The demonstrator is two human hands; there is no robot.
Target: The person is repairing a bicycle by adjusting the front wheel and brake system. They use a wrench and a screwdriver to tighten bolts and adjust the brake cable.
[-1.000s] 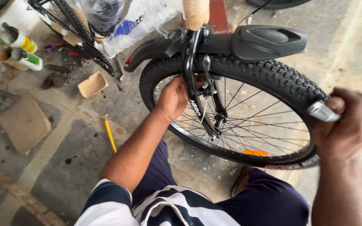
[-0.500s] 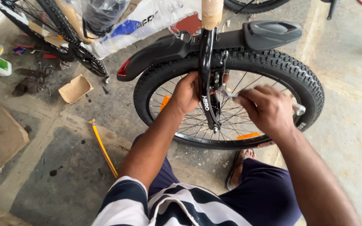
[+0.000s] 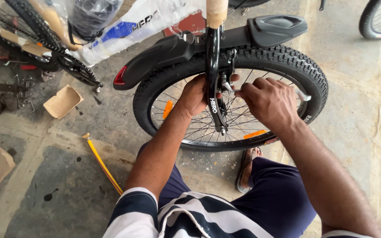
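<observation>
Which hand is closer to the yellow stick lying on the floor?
The left hand. It grips the black fork leg, up and to the right of the yellow stick. The right hand works the silver spanner farther right, on the other side of the fork.

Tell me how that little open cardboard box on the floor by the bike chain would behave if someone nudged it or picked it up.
The cardboard box looks thin-walled and seems empty, so it is probably very light and would likely slide on the concrete floor rather than tip. Its flaps look bent, so it would probably flex or crumple under a firm pinch. Flat sides mean it should not roll.
</observation>
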